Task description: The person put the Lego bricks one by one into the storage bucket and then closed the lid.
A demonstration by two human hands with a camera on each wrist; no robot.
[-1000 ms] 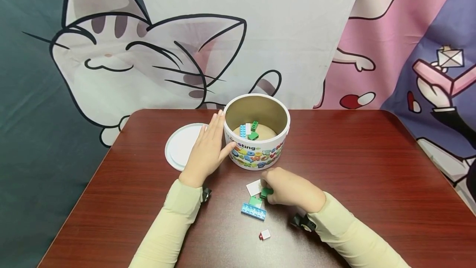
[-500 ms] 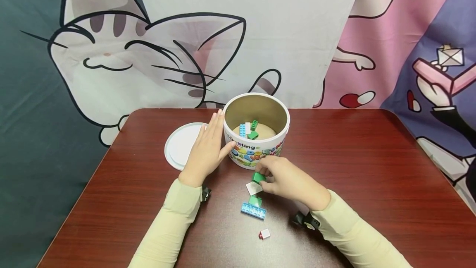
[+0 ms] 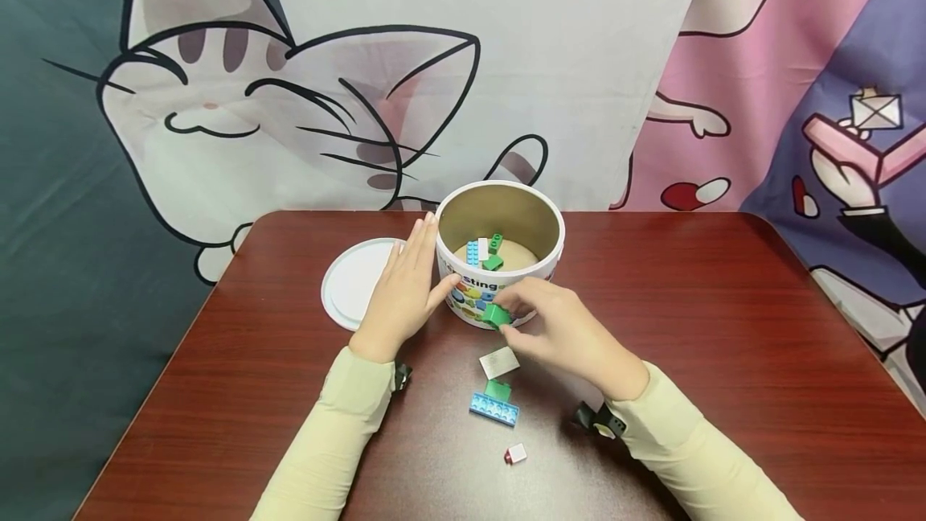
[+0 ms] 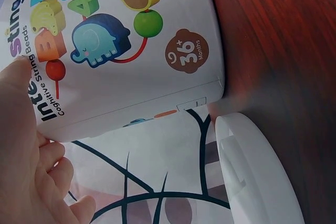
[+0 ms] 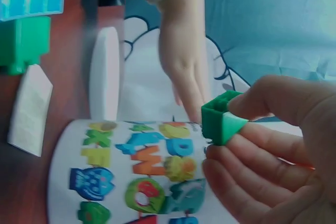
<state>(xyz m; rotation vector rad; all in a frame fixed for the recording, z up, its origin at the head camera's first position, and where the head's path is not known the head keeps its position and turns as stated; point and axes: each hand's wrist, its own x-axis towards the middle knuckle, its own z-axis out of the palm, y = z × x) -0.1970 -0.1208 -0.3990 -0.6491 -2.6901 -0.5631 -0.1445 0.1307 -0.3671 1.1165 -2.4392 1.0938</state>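
A green toy building brick (image 5: 223,116) is pinched between the thumb and fingers of my right hand (image 3: 564,332), held up in front of the printed round tub (image 3: 499,296). My left hand (image 3: 401,288) lies with straight fingers along the tub's left side, thumb near its front. Inside the tub are a light blue brick (image 3: 473,253), a white brick (image 3: 482,248) and two green pieces (image 3: 493,263). On the table below my right hand lie a white flat piece (image 3: 499,363), another green brick (image 3: 497,390) and a blue studded brick (image 3: 494,408).
A white round lid (image 3: 353,284) lies left of the tub, partly behind my left hand. A small white and red piece (image 3: 515,454) sits nearer the front of the brown table (image 3: 687,304). Behind the table hangs a cartoon-printed cloth (image 3: 564,63).
My right hand has lifted the green brick from among the loose pieces and carried it up and forward to the tub's front. The left hand stays in place.
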